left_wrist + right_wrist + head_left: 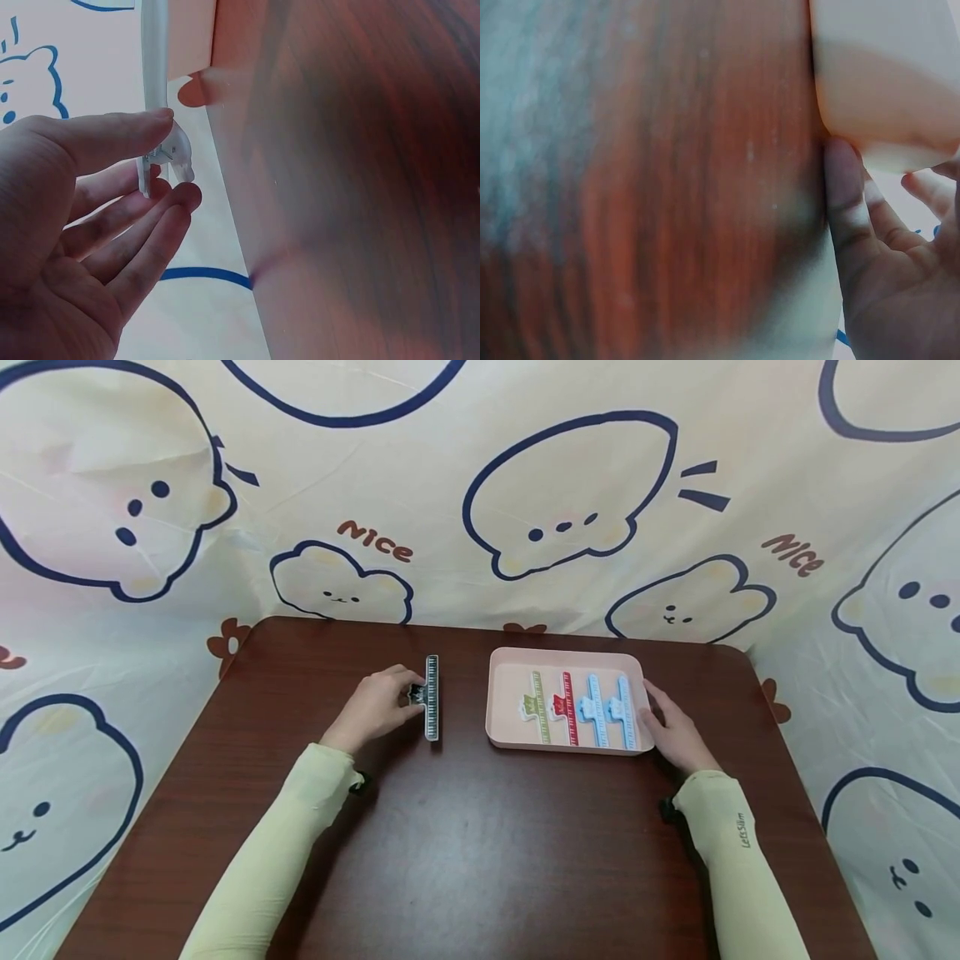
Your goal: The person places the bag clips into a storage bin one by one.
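Observation:
My left hand (pixel 378 706) pinches a dark ruler clip (pixel 432 697) by its small handle, left of the tray. The clip's long bar, with pale markings, stands lengthwise away from me. In the left wrist view the thumb and fingers close around the handle (pixel 178 154). A pale pink tray (pixel 517 658) holds one green ruler clip (pixel 536 706), one red ruler clip (pixel 567 708) and two blue ones, side by side. My right hand (pixel 678 731) touches the tray's right edge, its thumb (pixel 845 176) against the side and its fingers extended.
The dark brown wooden table (pixel 465 852) runs back to a pale cloth (pixel 442 510) printed with cartoon bears, which also hangs at both sides. The table's back edge lies just beyond the tray.

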A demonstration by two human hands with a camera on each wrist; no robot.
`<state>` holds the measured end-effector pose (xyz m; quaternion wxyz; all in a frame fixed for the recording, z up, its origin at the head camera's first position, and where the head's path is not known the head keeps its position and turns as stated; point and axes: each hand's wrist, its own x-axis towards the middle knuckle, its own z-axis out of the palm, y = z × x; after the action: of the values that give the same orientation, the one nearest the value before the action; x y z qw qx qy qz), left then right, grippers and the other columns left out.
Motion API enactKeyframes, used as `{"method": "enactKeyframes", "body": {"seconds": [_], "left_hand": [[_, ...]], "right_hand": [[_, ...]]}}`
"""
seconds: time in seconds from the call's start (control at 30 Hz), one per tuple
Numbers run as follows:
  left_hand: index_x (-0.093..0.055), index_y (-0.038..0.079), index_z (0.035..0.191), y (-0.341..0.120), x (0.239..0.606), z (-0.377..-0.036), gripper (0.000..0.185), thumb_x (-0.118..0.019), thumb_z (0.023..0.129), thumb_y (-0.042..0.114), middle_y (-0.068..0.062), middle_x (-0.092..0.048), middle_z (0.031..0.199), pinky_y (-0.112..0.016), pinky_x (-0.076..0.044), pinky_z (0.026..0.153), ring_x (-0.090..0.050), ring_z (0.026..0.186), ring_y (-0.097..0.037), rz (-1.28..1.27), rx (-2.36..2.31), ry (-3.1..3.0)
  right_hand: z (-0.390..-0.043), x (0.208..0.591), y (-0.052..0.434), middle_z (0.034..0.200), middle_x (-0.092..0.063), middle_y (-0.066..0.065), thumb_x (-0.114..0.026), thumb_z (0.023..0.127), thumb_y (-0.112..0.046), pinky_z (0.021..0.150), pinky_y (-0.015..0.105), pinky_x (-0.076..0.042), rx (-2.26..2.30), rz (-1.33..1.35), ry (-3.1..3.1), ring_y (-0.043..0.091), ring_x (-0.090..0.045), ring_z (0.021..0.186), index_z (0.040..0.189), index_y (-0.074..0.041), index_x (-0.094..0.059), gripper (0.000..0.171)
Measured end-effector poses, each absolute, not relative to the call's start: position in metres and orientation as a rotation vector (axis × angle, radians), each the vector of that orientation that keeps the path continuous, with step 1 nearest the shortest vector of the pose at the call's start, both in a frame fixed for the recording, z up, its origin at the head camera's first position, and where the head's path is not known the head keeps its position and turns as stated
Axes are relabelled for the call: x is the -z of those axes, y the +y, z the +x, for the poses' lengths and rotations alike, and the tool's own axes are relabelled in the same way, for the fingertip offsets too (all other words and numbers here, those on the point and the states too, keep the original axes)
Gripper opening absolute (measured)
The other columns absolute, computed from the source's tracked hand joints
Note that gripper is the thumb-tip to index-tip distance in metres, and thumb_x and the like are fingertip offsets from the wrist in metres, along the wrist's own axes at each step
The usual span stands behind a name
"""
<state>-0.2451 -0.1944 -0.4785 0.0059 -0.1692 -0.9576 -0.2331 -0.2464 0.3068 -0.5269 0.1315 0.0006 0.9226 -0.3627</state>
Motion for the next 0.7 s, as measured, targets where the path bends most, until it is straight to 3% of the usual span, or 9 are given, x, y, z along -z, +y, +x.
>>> {"method": "enactKeyframes", "body": {"seconds": [0.23,0.7], "left_hand": [[-0.073,0.003,0.123,-0.182,0.475,-0.247,0.040,-0.084,0.087,0.016,-0.011,-0.069,0.114,-0.040,-0.058,0.081,-0.065,0.091,-0.025,-0.571,0.780,-2.976],[-0.072,0.004,0.124,-0.163,0.472,-0.251,0.041,-0.084,0.087,0.016,-0.013,-0.070,0.118,-0.039,-0.060,0.080,-0.067,0.090,-0.024,-0.633,0.742,-2.958]], "right_hand": [[-0.246,0.527,0.306,0.170,-0.021,0.023,-0.038,0.111,-0.044,0.120,0.070,-0.022,1.047,0.021,2.673,0.047,-0.025,0.153,0.168,-0.032,-0.007,0.065],[-0.245,0.526,0.306,0.164,-0.031,0.025,-0.037,0.112,-0.042,0.118,0.068,-0.027,1.055,0.013,2.683,0.045,-0.036,0.143,0.168,-0.031,-0.008,0.064]]}}
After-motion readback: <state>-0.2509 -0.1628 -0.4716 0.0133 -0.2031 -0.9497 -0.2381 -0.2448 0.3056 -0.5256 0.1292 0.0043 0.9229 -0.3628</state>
